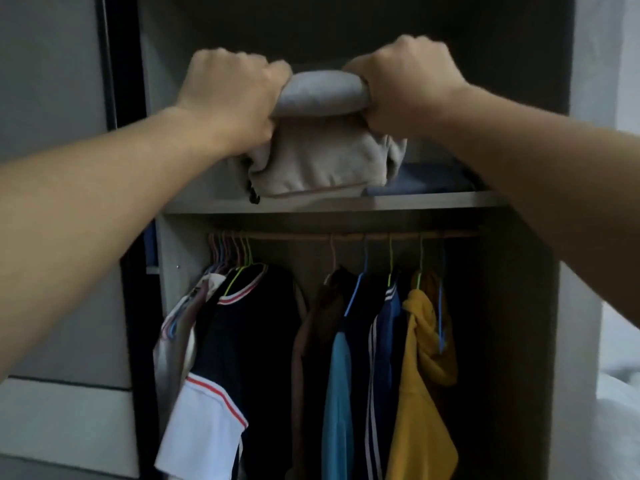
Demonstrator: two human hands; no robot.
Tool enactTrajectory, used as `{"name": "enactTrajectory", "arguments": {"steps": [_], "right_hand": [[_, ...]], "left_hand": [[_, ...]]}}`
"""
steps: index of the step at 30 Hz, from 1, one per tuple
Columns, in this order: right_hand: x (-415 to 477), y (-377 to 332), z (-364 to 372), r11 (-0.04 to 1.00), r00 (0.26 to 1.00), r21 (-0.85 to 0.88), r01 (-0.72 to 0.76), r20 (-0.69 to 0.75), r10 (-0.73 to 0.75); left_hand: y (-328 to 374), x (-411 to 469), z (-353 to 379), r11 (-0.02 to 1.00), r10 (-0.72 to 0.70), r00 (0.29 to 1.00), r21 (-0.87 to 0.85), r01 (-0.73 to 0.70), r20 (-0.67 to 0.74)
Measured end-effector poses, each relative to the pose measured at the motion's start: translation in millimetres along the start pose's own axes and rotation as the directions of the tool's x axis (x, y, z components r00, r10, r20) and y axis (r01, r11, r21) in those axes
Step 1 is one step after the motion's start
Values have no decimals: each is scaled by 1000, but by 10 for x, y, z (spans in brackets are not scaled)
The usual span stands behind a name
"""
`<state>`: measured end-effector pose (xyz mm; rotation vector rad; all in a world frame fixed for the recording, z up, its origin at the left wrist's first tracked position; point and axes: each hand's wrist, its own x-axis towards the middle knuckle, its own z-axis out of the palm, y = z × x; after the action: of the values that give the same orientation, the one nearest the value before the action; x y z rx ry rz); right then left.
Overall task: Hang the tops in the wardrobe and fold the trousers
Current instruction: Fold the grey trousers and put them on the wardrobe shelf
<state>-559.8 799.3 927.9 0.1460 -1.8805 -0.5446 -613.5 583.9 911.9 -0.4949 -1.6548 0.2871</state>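
Folded grey trousers (320, 95) are held at the wardrobe's upper shelf (433, 201). My left hand (230, 90) grips their left end and my right hand (405, 81) grips their right end, both with fingers curled round the fabric. Beneath them a beige folded garment (311, 164) rests on the shelf, its edge hanging a little over the front. Tops hang on the rail (346, 234) below: a navy jersey with white sleeve (239, 341), a brown top (311, 341), a light blue one (337, 393), a navy striped jacket (384, 341) and a yellow hoodie (422, 375).
Folded blue clothes (426, 181) lie on the shelf to the right of the beige pile. Several coloured hangers (230, 252) bunch at the rail's left end. A grey sliding door (52, 202) stands to the left; white bedding (620, 393) lies to the right.
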Motion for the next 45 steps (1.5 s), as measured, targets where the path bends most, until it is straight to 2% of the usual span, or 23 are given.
{"name": "enactTrajectory", "arguments": {"steps": [4,11,22,33,35,37,39,40,41,43,45], "right_hand": [[307,386,502,999,995,-46,19,-93,-24],[667,752,1599,1000,995,-16,-9,-100,8],[1300,616,2893,994,997,-82,74,13,-73],[1976,484,3953,961,991,-265,75,129,-41],[1909,468,4068,949,971,-295,113,235,-42],[1770,403,4089,960,889,-218,177,454,-61],[1523,281,4093,969,750,-118,217,656,-88],[1394,230,4100,968,697,-93,235,709,-101],[1292,195,4105,968,671,-74,240,733,-110],[1216,175,4077,974,669,-39,224,733,-124],[1247,193,4006,980,655,12,200,742,-143]], "left_hand": [[108,470,516,1000,-16,999,-6,16,-41],[278,1024,1496,998,31,999,64,-28,-36],[9,1238,3016,995,75,997,67,-76,20],[-148,1540,4570,997,20,1000,-80,-20,-2],[-57,1535,4706,992,75,996,-104,-70,45],[60,1432,4767,964,223,956,-185,-188,189],[188,1229,4745,915,375,876,-272,-297,305],[232,1136,4734,895,421,848,-300,-330,323],[258,1074,4708,882,449,830,-315,-351,332],[252,1065,4671,863,483,779,-367,-347,400],[236,1126,4625,840,503,647,-500,-211,573]]}}
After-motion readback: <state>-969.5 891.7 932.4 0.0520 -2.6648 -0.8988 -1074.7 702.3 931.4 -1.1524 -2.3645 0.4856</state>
